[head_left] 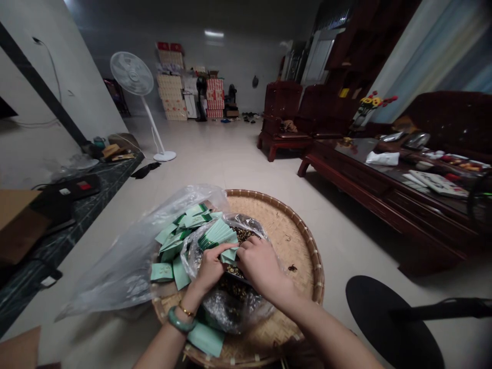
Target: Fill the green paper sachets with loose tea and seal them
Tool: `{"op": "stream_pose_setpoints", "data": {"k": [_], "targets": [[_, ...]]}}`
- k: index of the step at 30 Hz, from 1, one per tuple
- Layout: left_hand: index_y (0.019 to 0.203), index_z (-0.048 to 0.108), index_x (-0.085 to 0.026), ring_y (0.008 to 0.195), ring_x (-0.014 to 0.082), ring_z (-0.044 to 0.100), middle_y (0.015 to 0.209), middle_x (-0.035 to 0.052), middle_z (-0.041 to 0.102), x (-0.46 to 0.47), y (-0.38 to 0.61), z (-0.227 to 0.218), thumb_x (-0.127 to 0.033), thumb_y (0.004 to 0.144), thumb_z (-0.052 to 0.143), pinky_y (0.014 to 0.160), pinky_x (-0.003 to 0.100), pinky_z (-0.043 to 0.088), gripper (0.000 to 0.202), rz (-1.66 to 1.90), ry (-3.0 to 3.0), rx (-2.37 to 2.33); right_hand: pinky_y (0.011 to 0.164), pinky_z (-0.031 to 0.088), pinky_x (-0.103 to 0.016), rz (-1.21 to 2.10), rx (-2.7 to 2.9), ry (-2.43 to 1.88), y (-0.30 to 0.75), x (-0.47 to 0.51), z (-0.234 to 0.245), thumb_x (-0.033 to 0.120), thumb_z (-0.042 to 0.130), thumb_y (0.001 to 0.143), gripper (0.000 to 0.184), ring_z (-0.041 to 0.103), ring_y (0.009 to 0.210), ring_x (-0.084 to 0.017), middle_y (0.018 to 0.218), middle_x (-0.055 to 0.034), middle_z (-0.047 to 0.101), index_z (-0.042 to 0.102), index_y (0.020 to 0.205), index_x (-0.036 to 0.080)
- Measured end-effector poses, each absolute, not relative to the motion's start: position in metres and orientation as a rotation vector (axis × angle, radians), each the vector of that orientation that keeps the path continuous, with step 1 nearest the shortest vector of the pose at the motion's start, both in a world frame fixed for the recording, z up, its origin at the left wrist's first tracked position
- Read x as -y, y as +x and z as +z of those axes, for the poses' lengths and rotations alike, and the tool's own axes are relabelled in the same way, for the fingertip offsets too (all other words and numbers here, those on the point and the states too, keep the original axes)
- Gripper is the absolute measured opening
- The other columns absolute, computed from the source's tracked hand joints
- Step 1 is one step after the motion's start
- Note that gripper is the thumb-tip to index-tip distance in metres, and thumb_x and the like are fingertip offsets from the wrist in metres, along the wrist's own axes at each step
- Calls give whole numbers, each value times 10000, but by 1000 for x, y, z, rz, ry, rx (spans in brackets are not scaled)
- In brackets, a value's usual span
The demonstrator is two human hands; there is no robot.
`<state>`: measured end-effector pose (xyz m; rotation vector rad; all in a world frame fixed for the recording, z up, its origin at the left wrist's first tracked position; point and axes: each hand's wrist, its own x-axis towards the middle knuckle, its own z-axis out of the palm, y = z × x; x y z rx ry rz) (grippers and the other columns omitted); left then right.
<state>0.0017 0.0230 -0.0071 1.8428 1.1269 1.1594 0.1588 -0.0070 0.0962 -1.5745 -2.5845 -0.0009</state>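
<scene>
Between my two hands is a small light-green paper packet point(229, 255), above an open clear plastic bag point(246, 322) of dark and yellowish loose bits point(243, 234). My left hand point(210, 267) pinches the packet's left side with thumb and fingers. Bent over its right edge, my right hand point(258, 260) has its fingers closed at the packet; the fingertips are partly hidden. A fanned stack of green packets point(218, 234) rests in the bag just beyond my left hand. More green packets point(169, 241) lie heaped to the left, and another green packet point(206, 338) lies near my left wrist.
Everything sits on a round woven bamboo tray point(298, 230) with a raised rim. A large translucent plastic bag point(123, 271) spills over its left side. A black round stand base point(384, 318) is at right, a wooden coffee table point(353, 169) beyond, and a white fan point(148, 113) farther back.
</scene>
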Motion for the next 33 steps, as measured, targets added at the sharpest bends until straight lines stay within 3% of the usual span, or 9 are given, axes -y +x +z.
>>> {"op": "stream_pose_setpoints", "data": {"k": [9, 15, 23, 28, 33], "targets": [[1023, 732, -200, 869, 219, 689, 962, 37, 754, -20, 4, -6, -68, 677, 579, 806, 325, 538, 400, 1092, 1759, -1166, 637, 402, -321, -26, 2555, -1613, 158, -2, 86, 88, 601, 803, 152, 605, 761, -247, 742, -123, 705, 732, 750, 144], [966, 735, -167, 854, 228, 678, 921, 52, 753, -22, 7, -13, -172, 671, 690, 798, 315, 528, 298, 1120, 1621, -1218, 651, 411, -284, 49, 2437, -1416, 175, -4, 90, 214, 601, 864, 159, 593, 782, -208, 762, -62, 695, 712, 750, 203], [984, 715, -148, 836, 213, 667, 925, 61, 741, -20, 9, -17, -252, 717, 698, 778, 300, 519, 287, 1121, 1617, -1165, 637, 425, -273, 37, 2275, -1268, 182, -5, 80, 300, 615, 870, 165, 579, 790, -198, 769, -60, 668, 694, 763, 202], [966, 723, -164, 854, 223, 668, 913, 50, 745, -19, 7, -18, -191, 674, 699, 811, 324, 520, 294, 1093, 1602, -1202, 630, 450, -256, 285, 2247, -1241, 186, -6, 76, 229, 589, 883, 135, 608, 713, -170, 749, -46, 672, 694, 808, 191], [955, 727, -166, 874, 229, 670, 920, 58, 745, -19, 8, -18, -220, 676, 714, 845, 341, 519, 284, 1135, 1576, -1200, 632, 476, -255, 539, 2032, -1206, 191, -8, 81, 272, 600, 870, 147, 640, 680, -161, 753, -35, 704, 702, 797, 195]]}}
